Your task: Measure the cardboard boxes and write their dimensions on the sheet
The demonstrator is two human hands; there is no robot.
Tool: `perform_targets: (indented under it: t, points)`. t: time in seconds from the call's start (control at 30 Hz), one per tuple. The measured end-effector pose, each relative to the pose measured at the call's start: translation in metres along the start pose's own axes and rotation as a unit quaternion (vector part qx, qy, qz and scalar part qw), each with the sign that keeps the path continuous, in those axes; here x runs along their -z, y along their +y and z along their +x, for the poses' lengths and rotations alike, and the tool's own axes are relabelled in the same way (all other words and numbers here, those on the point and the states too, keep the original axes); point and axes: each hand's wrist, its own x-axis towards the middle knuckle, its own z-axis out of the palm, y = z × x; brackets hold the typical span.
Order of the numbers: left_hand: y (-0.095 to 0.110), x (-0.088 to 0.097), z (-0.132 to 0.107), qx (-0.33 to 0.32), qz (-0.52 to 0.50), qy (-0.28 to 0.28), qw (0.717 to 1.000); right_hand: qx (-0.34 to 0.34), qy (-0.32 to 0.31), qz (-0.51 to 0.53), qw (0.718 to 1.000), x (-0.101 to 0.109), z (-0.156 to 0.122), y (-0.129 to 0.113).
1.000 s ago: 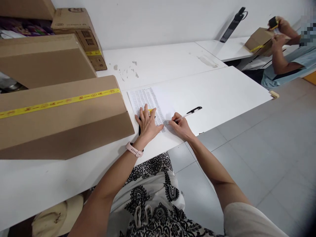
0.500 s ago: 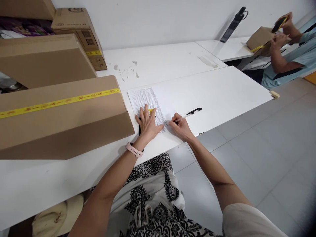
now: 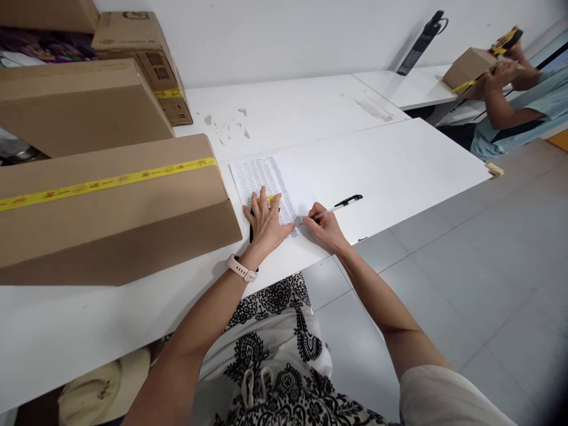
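Observation:
My right hand point(image 3: 325, 229) is closed around a pen point(image 3: 341, 205) with a clear barrel and a black clip end. The pen slants up to the right, and its writing end is by the lower right of a printed sheet of paper point(image 3: 251, 173). Columns of small print fill the sheet, too small to read. On its lower left part rests my left hand point(image 3: 266, 223), fingers spread. Beneath that hand a yellow and black object point(image 3: 272, 199) shows only in part; its kind is hidden. A pale pink watch band circles my left wrist.
A large carton point(image 3: 168, 195) with yellow tape stands just left of the paper, with more cartons point(image 3: 71, 106) behind it. A dark bottle point(image 3: 419, 44) stands by the wall. At right, a co-worker holds a yellow-black tape dispenser point(image 3: 506, 42) over a small carton point(image 3: 470, 70).
The co-worker's hand and tape dispenser have shifted and turned over the small carton, showing more yellow. My hands, the pen and the paper look nearly unmoved.

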Motion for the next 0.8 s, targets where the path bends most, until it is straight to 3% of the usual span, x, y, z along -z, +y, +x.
perform_targets:
  t: [0.8]
  points:
    - [-0.0001, 0.0009, -0.0009, -0.003, -0.004, -0.003, 1.0, -0.015, 0.005, 0.016, 1.0, 0.001, -0.0002, 0.0011]
